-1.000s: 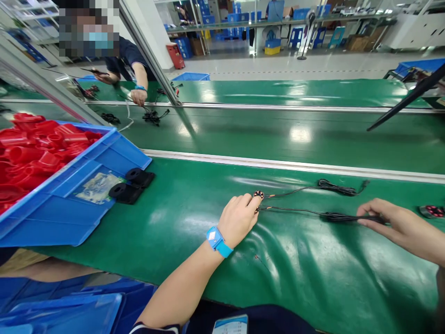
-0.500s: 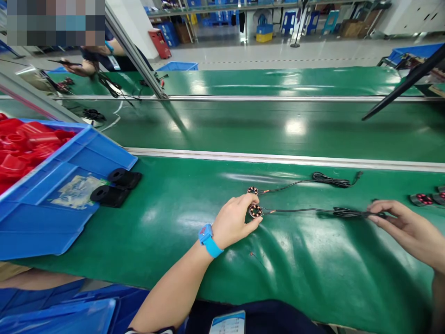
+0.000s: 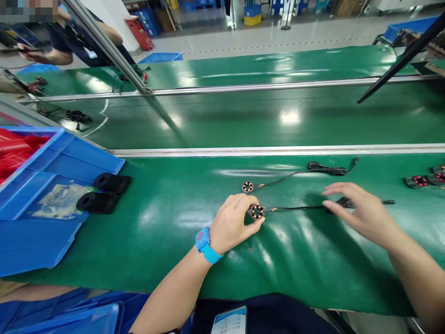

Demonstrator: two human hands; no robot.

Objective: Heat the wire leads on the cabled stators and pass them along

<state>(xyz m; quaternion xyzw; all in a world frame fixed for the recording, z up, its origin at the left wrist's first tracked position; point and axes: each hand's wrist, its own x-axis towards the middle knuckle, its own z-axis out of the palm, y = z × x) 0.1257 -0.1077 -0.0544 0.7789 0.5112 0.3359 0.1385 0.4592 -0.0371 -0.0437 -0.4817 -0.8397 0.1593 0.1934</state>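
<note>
My left hand [image 3: 233,225], with a blue band on its wrist, grips a small round motor stator [image 3: 260,212] with copper windings between thumb and fingers. From the stator a black cable [image 3: 295,208] runs right along the green mat to a folded bundle. My right hand [image 3: 365,213] hovers over that bundle, thumb and fingers apart, and partly hides it. The cable's plug end [image 3: 389,202] sticks out beyond the hand. Just behind, a second stator [image 3: 247,187] lies flat, its coiled black cable [image 3: 327,168] stretched to the right.
A blue bin [image 3: 59,185] of red plastic parts [image 3: 21,150] stands at left, beside two black moulded parts [image 3: 99,199]. More round motor parts [image 3: 417,181] lie at far right. A metal rail [image 3: 243,151] crosses behind the mat. Another person [image 3: 83,39] stands across the bench.
My right hand has let go of the cable's end and moved left over the bundle, its fingers spreading. My left hand stays on the stator. The view has shifted slightly.
</note>
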